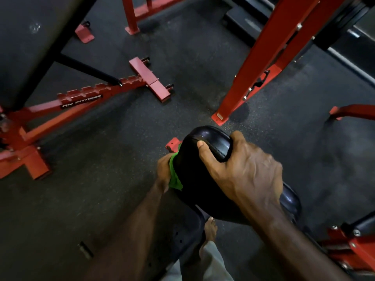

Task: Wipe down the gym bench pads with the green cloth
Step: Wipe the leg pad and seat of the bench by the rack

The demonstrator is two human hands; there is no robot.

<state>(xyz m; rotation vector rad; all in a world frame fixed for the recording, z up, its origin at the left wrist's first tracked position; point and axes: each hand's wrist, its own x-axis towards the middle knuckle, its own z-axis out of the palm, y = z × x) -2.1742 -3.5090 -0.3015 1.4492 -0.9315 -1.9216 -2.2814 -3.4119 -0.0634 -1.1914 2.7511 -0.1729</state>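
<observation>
We have the black bench pad (205,171) between both hands. Our right hand (241,169) is clamped over its top end, thumb on the upper face and fingers wrapped round the far edge, steadying it. Our left hand (164,173) grips the green cloth (175,175) and presses it against the pad's left side; only a bunched strip of cloth shows between the palm and the vinyl, so we cannot tell how much of it is really in contact.

The step in hand looks like wiping the side edge of this pad, with the larger surfaces probably yet to be covered (the long dark pad (26,43) at upper left shows a dull smudge).

What could go wrong from here: with so little cloth exposed, our bare palm may rub the vinyl instead of the cloth, leaving streaks. The cloth could also slip out of that grip and drop to the rubber floor (121,189), picking up grit. Our bare foot (210,230) stands right under the pad, near the red frame (172,143), so a careless step could stub it.
</observation>
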